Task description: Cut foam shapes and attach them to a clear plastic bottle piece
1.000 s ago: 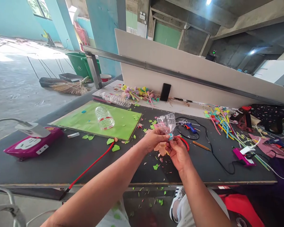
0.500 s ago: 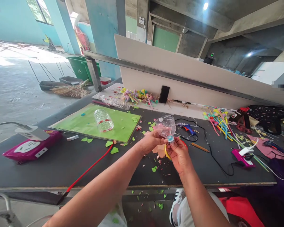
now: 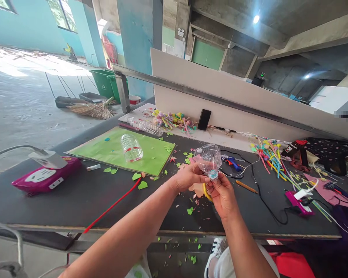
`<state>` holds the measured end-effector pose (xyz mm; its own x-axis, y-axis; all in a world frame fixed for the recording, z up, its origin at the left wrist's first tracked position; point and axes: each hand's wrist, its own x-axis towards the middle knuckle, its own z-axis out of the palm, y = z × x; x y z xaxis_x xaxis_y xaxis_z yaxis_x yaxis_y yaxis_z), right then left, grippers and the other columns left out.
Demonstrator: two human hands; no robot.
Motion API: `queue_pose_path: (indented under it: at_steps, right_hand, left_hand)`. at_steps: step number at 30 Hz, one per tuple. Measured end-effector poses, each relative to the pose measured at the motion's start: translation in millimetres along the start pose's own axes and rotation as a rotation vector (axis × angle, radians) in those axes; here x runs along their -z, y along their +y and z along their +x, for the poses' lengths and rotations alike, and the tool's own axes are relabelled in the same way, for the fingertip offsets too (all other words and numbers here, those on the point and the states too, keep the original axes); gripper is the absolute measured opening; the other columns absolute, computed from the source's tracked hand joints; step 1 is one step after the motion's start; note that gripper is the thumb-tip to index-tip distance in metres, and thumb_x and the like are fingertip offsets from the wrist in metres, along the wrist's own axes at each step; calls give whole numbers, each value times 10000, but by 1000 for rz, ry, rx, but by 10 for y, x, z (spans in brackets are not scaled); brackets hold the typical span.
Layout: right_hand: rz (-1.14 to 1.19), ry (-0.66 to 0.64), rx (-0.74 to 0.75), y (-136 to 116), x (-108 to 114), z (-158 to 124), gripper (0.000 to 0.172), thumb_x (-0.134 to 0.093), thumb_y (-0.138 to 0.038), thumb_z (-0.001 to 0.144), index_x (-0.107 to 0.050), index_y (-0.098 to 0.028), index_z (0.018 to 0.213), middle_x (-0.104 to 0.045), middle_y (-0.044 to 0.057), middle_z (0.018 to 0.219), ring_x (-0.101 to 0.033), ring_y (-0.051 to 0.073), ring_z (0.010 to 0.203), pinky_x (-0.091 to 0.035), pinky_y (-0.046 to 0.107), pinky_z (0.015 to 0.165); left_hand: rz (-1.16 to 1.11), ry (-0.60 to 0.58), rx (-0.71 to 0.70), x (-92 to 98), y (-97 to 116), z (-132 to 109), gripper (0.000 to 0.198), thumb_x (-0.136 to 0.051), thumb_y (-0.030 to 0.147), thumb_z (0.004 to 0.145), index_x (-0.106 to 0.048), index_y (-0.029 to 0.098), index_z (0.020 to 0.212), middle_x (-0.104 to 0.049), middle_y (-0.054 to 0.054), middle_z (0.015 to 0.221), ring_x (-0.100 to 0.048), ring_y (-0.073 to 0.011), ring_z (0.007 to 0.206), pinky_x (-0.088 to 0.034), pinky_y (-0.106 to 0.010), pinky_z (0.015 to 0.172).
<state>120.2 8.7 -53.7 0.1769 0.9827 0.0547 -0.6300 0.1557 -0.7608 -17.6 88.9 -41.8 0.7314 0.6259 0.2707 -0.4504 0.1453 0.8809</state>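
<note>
Above the table's middle, a clear plastic bottle top [image 3: 211, 156] is held with its capped neck toward me and its wide cut end facing away. My left hand [image 3: 188, 175] is closed on its left side near the neck. The fingers of my right hand [image 3: 222, 191] pinch the neck by the pale blue cap [image 3: 213, 175]. Below my hands lies something with a yellow handle [image 3: 207, 192], partly hidden. A clear cut bottle body [image 3: 131, 148] lies on the green sheet [image 3: 95, 152] to the left.
Purple power strips stand at left [image 3: 46, 175] and right [image 3: 300, 202]. A blue glue gun [image 3: 233, 163] and its black cord lie right of my hands, near a brown stick [image 3: 246, 187]. Paper scraps [image 3: 190, 211], a phone [image 3: 204, 119] and colourful pipe cleaners [image 3: 271, 154] are about.
The bottle top has tilted in my hands, so its wide round end shows more. The whole view has shifted slightly, with the table lower and further right in it.
</note>
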Motion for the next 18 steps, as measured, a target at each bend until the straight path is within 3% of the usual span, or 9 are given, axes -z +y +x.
queue_pose_path:
  at_steps: [4,7,13,18]
  right_hand:
    - [0,-22,-4,7,7,-6,274,-844,-169,663,-704,-229,891,-732,-21,844,-630,81,671,-535,191,650]
    - [-21,-43,-3,8,17,-6,326,-852,-170,639,-709,-241,924,-739,-11,883,-640,102,683,-537,215,638]
    - [-60,-89,5,-14,0,-18,395,-873,-180,594,-726,-250,954,-751,-4,902,-673,138,763,-550,237,675]
    - [-53,-85,-15,-2,30,-13,403,-867,-172,605,-723,-245,975,-752,-3,910,-666,131,747,-544,236,667]
  left_hand:
    - [71,-13,-5,-18,9,-17,440,-833,242,656,-692,158,1064,-710,-60,958,-641,-185,897,-471,-307,868]
    - [155,-32,-66,-10,10,-15,436,-828,251,661,-689,178,1068,-687,-66,1042,-626,-202,954,-471,-312,877]
    - [348,-186,-244,9,47,-7,404,-799,229,692,-678,197,1076,-616,-90,1162,-566,-240,1104,-420,-341,971]
    - [322,-136,-175,-22,58,-20,422,-802,253,693,-671,190,1090,-630,-90,1151,-583,-234,1082,-432,-340,966]
